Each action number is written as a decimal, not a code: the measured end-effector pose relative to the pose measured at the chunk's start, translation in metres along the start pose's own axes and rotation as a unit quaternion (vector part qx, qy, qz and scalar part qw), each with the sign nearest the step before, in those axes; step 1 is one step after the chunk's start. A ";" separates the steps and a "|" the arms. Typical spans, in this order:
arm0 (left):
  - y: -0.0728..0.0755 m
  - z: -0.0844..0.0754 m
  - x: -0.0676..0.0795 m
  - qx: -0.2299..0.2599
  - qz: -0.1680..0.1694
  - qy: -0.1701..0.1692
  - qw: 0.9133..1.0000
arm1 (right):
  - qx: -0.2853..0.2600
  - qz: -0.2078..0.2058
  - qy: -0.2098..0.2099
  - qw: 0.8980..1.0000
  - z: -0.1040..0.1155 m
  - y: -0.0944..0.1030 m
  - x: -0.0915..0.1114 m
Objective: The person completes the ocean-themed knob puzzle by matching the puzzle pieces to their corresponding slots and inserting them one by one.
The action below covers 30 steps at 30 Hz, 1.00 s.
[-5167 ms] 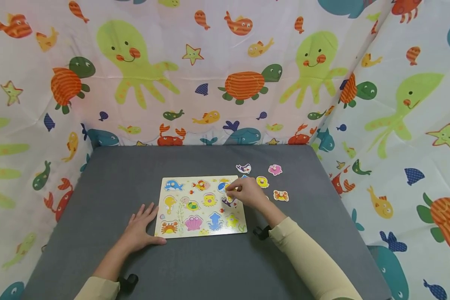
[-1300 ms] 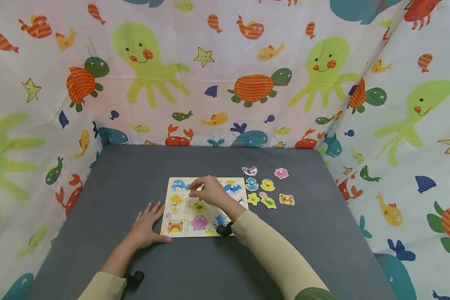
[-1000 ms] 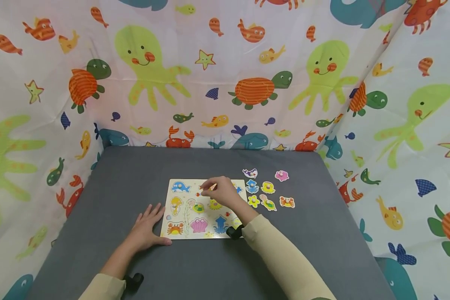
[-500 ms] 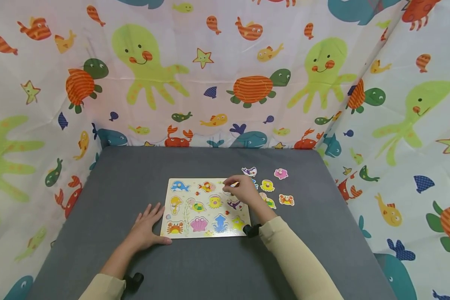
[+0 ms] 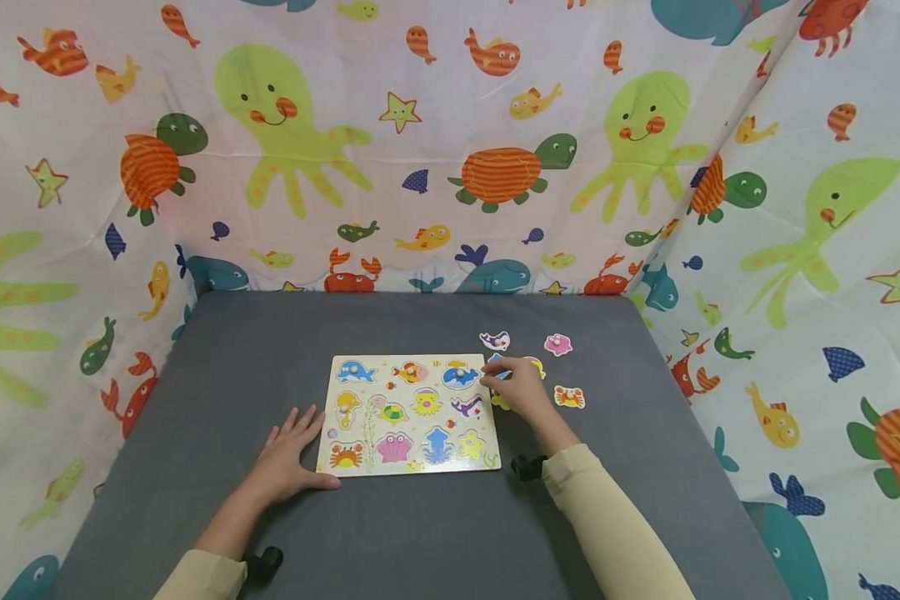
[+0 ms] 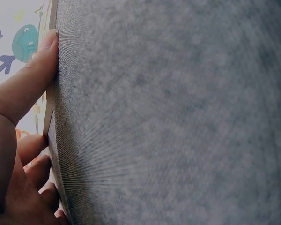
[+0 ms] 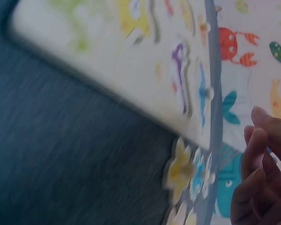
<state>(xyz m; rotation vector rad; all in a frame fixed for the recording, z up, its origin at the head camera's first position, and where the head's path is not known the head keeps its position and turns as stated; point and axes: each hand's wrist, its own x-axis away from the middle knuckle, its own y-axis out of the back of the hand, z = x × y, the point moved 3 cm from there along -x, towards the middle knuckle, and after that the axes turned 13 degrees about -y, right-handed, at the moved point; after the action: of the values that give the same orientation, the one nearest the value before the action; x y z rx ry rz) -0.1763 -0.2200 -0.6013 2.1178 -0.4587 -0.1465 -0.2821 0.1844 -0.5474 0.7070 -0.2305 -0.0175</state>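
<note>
A pale wooden peg puzzle board (image 5: 417, 433) with sea-animal pictures lies on the grey table. My left hand (image 5: 285, 458) rests at its lower-left corner, thumb along the front edge and fingers by the left side. In the left wrist view, the thumb (image 6: 30, 84) touches the board's edge. Over the right edge, my right hand (image 5: 521, 390) hovers with loosely bent, empty-looking fingers. Knobbed pieces sit in the board's top row: a blue whale (image 5: 356, 372), an orange fish (image 5: 408, 372) and another blue whale (image 5: 460, 377). A seahorse piece (image 5: 347, 408) sits below them.
Loose pieces lie right of the board: a purple whale (image 5: 494, 340), a pink shell (image 5: 558, 344), a crab (image 5: 569, 397) and a yellow star (image 7: 180, 171) beside a blue squid (image 7: 196, 173). My right hand hides some. A sea-animal curtain (image 5: 450, 100) surrounds the table.
My right hand has moved from above the board's top middle, over the fish, rightward to the board's right edge. The fish piece is now uncovered. My left hand and the board have stayed put.
</note>
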 end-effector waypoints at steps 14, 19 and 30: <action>0.002 -0.001 0.003 -0.005 -0.003 -0.009 1.000 | 0.119 -0.113 -0.075 0.984 -0.050 0.022 0.010; 0.002 0.000 0.003 0.000 0.003 -0.001 1.000 | 0.138 -0.116 -0.080 0.980 -0.061 0.022 0.012; 0.001 0.000 0.000 0.001 -0.002 -0.004 1.000 | 0.135 -0.109 -0.106 0.979 -0.063 0.032 0.014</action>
<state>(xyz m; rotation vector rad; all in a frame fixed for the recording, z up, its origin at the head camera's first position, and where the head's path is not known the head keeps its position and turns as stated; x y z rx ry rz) -0.1767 -0.2207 -0.6003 2.1211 -0.4588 -0.1573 -0.2565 0.2473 -0.5702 1.0010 -0.3637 -0.2761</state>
